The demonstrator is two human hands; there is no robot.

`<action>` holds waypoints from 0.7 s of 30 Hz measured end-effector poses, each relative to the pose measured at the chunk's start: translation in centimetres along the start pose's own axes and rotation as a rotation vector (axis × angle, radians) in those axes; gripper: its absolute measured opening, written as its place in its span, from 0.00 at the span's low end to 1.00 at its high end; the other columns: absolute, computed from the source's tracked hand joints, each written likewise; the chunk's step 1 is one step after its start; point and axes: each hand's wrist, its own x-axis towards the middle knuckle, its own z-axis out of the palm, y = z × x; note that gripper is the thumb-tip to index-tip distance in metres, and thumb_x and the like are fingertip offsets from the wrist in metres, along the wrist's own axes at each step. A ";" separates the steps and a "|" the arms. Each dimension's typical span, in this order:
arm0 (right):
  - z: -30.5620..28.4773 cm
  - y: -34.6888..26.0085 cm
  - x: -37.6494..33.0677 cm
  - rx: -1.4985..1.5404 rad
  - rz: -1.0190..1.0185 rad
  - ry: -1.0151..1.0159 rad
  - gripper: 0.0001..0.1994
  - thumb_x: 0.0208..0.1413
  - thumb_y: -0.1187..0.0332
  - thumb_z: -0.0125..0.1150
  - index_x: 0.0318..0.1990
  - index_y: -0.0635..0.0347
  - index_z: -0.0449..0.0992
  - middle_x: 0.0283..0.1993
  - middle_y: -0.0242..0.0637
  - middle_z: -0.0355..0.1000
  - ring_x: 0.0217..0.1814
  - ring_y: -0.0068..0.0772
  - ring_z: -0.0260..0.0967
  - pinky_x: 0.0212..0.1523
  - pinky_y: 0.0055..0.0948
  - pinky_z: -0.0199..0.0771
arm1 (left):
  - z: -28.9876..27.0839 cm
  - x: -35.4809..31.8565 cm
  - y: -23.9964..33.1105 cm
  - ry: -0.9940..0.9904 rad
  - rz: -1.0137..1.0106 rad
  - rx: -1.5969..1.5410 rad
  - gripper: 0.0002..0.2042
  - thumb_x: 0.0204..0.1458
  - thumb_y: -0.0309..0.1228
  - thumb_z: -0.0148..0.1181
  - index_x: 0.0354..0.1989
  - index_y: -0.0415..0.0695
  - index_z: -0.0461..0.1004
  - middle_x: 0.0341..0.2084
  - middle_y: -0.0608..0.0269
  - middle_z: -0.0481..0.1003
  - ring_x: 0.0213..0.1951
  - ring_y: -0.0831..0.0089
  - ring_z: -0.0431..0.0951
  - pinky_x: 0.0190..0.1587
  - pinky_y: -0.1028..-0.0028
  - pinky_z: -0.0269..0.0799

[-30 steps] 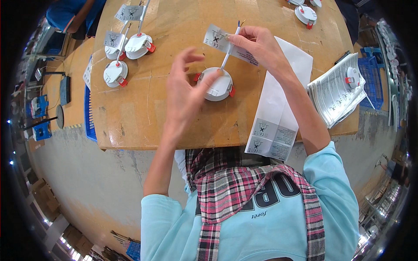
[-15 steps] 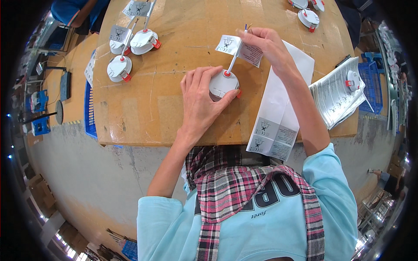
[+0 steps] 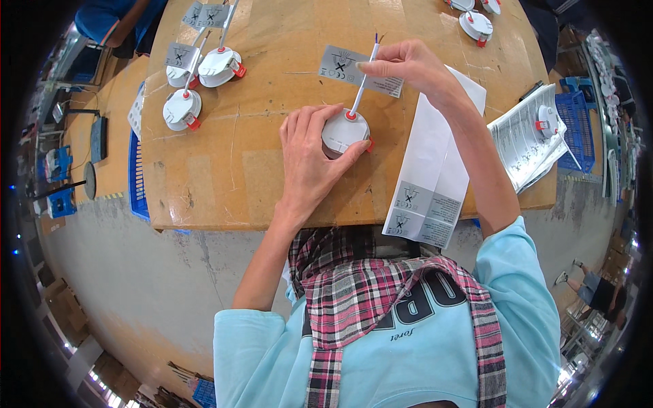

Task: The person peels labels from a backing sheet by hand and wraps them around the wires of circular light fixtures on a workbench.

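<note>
My left hand [image 3: 305, 153] is closed around the side of a round white downlight [image 3: 338, 134] on the cardboard-covered table. A white cable [image 3: 358, 102] rises from its red grommet, with thin bare wire ends at the top. A silver printed label [image 3: 337, 63] hangs across this cable, spreading out to both sides. My right hand [image 3: 416, 68] pinches the label at the cable between thumb and fingers. Below my right forearm lies a white label backing sheet [image 3: 435, 146], with several silver labels still on its near end.
Several finished-looking downlights [image 3: 182, 110] with cables and labels stand at the far left, more [image 3: 476, 26] at the far right. A stack of printed leaflets [image 3: 520, 146] with a downlight [image 3: 546, 121] on it lies right, beside a blue basket [image 3: 577, 132]. Another blue basket [image 3: 138, 180] borders the left edge. Someone's arm [image 3: 127, 24] shows top left.
My right hand has shifted slightly left and down along the cable. The label's two halves now lie flatter and more in line. My left hand keeps its hold on the downlight.
</note>
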 end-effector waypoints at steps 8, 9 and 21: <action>1.1 -0.1 0.0 -0.032 -0.156 0.206 0.18 0.44 0.52 0.69 0.30 0.61 0.81 0.23 0.33 0.72 0.26 0.23 0.66 0.30 0.24 0.63 | 0.1 -0.1 0.1 0.002 -0.033 0.003 0.27 0.37 0.41 0.70 0.44 0.40 0.71 0.40 0.56 0.70 0.48 0.61 0.66 0.55 0.62 0.55; 0.8 -0.2 0.1 -0.031 -0.157 0.206 0.18 0.44 0.52 0.69 0.30 0.61 0.81 0.23 0.33 0.72 0.26 0.23 0.66 0.30 0.24 0.63 | 0.3 -0.2 0.1 0.010 -0.026 -0.001 0.27 0.37 0.41 0.70 0.45 0.40 0.71 0.40 0.56 0.70 0.48 0.60 0.66 0.56 0.62 0.54; -0.5 -1.1 -0.4 -0.008 -0.127 -0.036 0.10 0.47 0.60 0.68 0.28 0.55 0.78 0.32 0.22 0.70 0.38 0.19 0.69 0.44 0.25 0.64 | -2.4 6.2 -3.8 -0.138 -0.380 -1.006 0.17 0.60 0.33 0.44 0.54 0.38 0.68 0.47 0.59 0.71 0.45 0.72 0.71 0.52 0.72 0.66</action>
